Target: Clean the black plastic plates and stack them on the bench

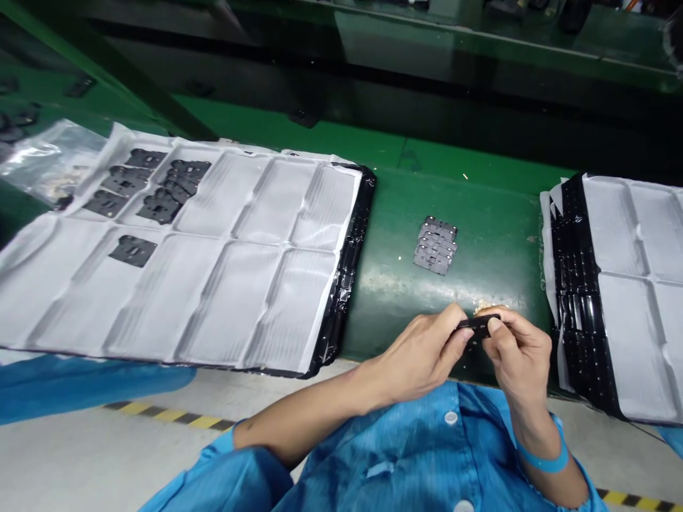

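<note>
Between my two hands I hold a small black plastic part [479, 326], seen nearly edge-on above the front edge of the green bench. My left hand [435, 348] pinches its left end between thumb and fingers. At the other end, the thumb of my right hand [517, 348] presses on its face. Just behind the fingers lies a small pile of tiny tan pieces [486, 305], partly hidden by my right hand. Farther back, several flat black plates [436, 245] overlap in a small stack on the bench.
To the left, a compartment tray [256, 284] under a white sheet carries several black plates [133, 250]. A clear plastic bag [50, 167] lies behind its left end. Stacked black trays [579, 299] with a white sheet stand on the right. Someone's blue sleeve [90, 387] shows at lower left.
</note>
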The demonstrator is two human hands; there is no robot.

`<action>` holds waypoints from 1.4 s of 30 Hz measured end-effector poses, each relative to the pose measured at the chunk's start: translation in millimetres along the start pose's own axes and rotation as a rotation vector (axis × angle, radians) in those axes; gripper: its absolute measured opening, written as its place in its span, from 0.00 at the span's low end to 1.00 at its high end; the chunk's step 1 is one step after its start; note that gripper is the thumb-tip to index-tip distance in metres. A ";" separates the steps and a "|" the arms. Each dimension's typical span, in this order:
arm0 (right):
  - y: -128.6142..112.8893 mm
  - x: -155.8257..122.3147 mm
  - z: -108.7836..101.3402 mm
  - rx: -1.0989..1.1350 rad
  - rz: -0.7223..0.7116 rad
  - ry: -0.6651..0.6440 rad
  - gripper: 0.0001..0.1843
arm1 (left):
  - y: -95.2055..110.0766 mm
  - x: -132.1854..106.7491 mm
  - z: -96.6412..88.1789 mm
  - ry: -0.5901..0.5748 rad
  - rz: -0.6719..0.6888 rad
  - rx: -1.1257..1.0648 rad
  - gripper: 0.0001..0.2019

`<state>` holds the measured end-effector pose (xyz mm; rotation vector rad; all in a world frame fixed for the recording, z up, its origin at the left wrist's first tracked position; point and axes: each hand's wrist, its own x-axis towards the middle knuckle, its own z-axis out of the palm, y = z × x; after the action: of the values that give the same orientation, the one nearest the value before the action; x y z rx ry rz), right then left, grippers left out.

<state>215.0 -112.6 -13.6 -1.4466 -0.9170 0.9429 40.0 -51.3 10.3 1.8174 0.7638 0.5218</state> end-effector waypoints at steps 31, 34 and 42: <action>6.2 3.5 -15.9 0.023 0.016 -0.180 0.11 | -7.8 8.2 -3.3 0.017 0.014 0.128 0.10; 8.8 4.7 -12.9 0.000 0.050 -0.124 0.10 | -8.8 8.2 -2.8 0.018 0.007 0.127 0.10; 11.3 4.9 -16.5 -0.035 -0.022 -0.182 0.12 | -13.0 10.0 -0.6 0.028 -0.009 0.098 0.09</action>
<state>232.4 -115.0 -24.2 -1.3930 -1.0854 1.0591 43.2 -40.6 -1.7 1.8996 0.8293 0.5125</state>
